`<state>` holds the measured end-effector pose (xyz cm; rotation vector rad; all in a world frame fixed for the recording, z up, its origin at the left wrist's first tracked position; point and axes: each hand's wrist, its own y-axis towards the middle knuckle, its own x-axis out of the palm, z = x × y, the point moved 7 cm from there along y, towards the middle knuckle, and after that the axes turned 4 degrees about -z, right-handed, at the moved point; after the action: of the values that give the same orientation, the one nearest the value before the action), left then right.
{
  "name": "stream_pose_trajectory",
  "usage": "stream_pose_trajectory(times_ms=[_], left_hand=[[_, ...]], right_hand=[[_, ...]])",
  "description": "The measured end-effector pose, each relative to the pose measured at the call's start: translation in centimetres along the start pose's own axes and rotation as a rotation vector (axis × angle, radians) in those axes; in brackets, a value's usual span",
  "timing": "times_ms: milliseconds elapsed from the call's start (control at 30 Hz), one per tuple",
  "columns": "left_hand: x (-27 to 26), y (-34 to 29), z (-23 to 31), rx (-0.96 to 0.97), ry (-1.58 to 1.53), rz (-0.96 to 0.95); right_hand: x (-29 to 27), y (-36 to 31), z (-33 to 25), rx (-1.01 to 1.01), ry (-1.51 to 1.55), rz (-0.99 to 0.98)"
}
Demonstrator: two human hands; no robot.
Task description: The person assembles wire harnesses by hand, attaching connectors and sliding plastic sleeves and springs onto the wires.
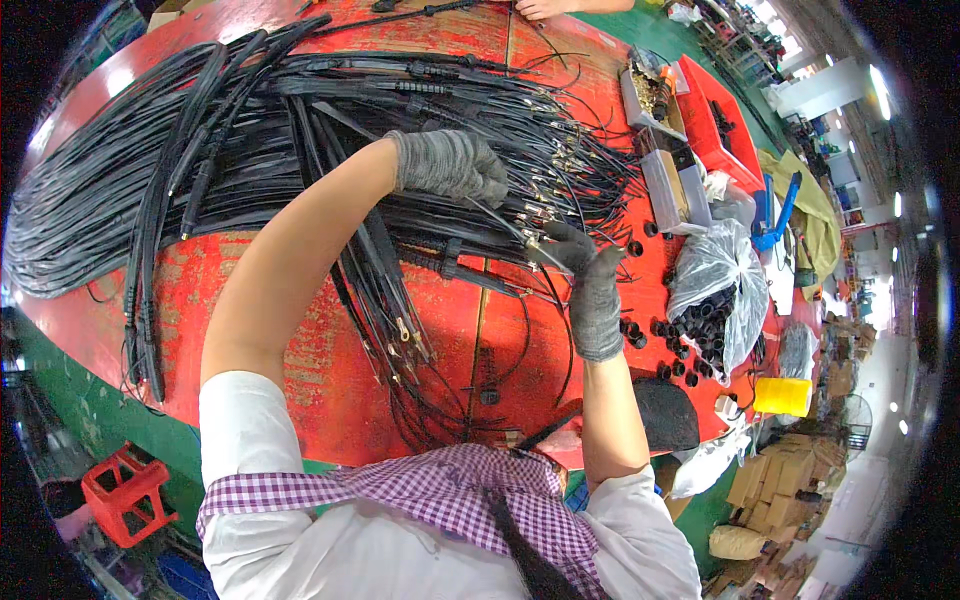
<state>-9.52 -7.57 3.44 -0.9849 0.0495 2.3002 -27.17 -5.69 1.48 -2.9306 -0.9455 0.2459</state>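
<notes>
Both of my hands wear grey knit gloves. My left hand (pixel 452 167) is closed around a thin black cable (pixel 500 220) above a large heap of black cables (pixel 130 160). Lower and to the right, my right hand (pixel 597 300) pinches the same cable near its end, thumb raised. The stretch between my hands runs slanting and looks taut. Just beyond my fingers lie many cable ends with metal terminals (pixel 560 160). A smaller cable bundle (pixel 385 290) crosses toward me beneath my left forearm. What exactly sits in my right fingertips is too small to tell.
Black caps (pixel 705 325) spill from a clear plastic bag (pixel 740 262) on the red table (pixel 250 330). Behind it stand a red bin (pixel 722 135) and a clear box (pixel 690 205). A yellow spool (pixel 783 396) sits at the right. Another person's hand (pixel 545 8) rests at the far edge.
</notes>
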Motion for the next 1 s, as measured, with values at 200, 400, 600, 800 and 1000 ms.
stream_pose_trajectory(times_ms=[200,400,600,800,1000], left_hand=[[0.0,0.1,-0.4,0.013,-0.024,0.042],[-0.2,-0.1,-0.1,-0.026,-0.007,0.023],[-0.3,-0.1,-0.3,-0.06,-0.147,0.065],[-1.9,-1.0,0.3,0.02,-0.007,0.174],[-2.7,-2.1,3.6,0.317,-0.09,0.466]], right_hand=[[0.4,0.2,-0.6,-0.064,0.067,-0.065],[0.0,-0.2,-1.3,-0.186,0.115,-0.027],[-0.9,-1.9,0.4,-0.237,-0.109,0.28],[3.6,0.1,-1.1,-0.088,0.406,0.207],[4.4,3.7,-1.7,-0.33,0.757,0.158]])
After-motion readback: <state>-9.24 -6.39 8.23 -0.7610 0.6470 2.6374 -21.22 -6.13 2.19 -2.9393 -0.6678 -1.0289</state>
